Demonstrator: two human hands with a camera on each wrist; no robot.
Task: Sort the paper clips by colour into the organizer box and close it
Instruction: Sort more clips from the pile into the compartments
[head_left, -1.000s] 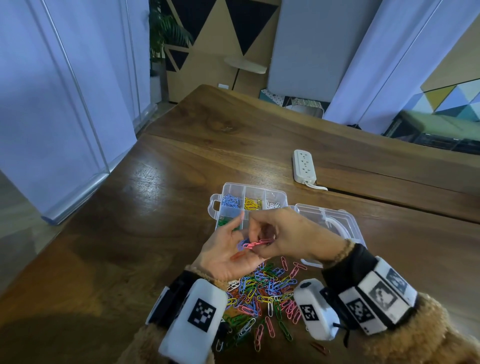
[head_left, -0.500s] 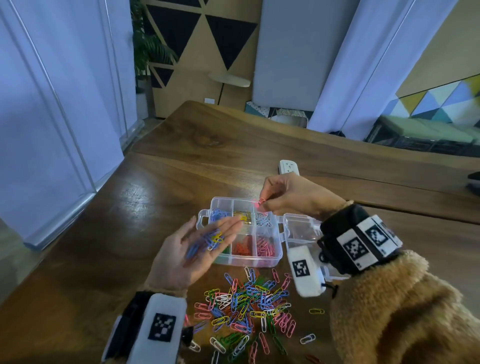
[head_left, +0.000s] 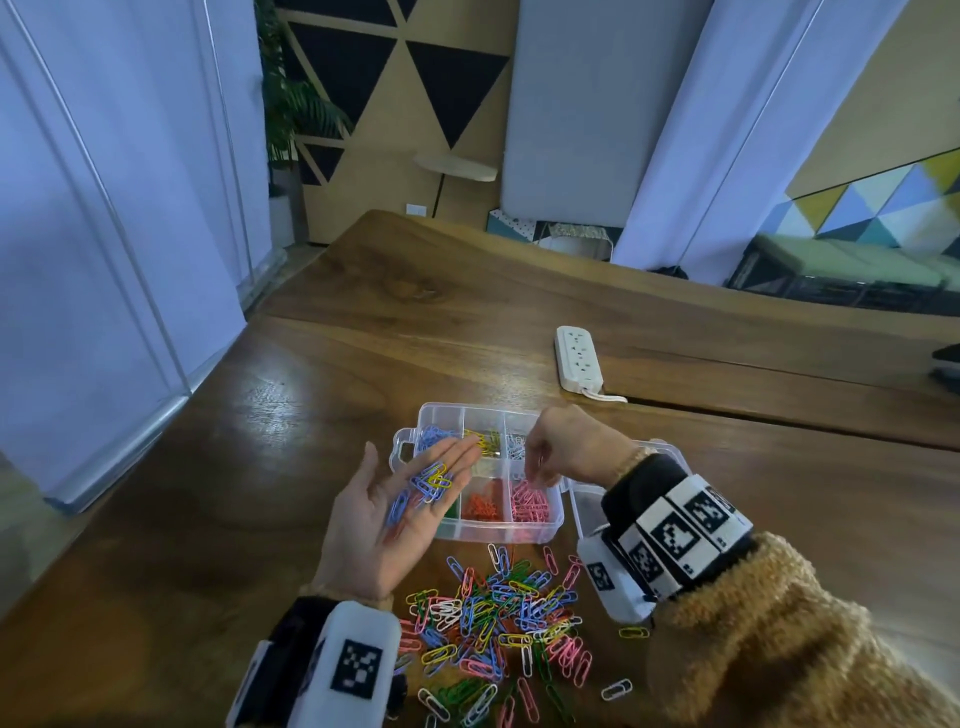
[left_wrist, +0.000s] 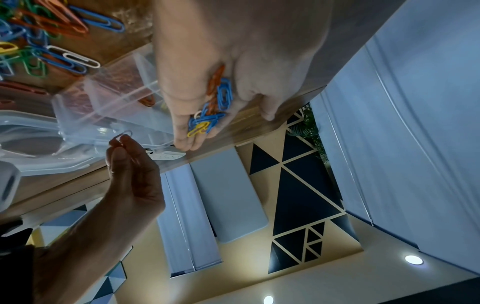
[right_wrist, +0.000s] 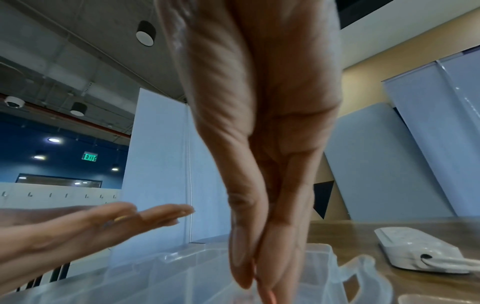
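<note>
The clear organizer box stands open on the wooden table, with blue, yellow and white clips in its back compartments and green, orange and pink in the front ones. My left hand lies palm up beside the box's left end, carrying a small heap of blue and yellow clips, with an orange one seen in the left wrist view. My right hand points its fingers down over the pink compartment and pinches a single paper clip. A loose pile of mixed clips lies in front of the box.
The box's clear lid lies open to the right, partly under my right wrist. A white power strip with its cable sits behind the box. A few stray clips lie right of the pile.
My right hand took a clip from the left palm, carried it over the back of the box, then came down over the pink compartment. The left hand opened flat and stayed beside the box.
</note>
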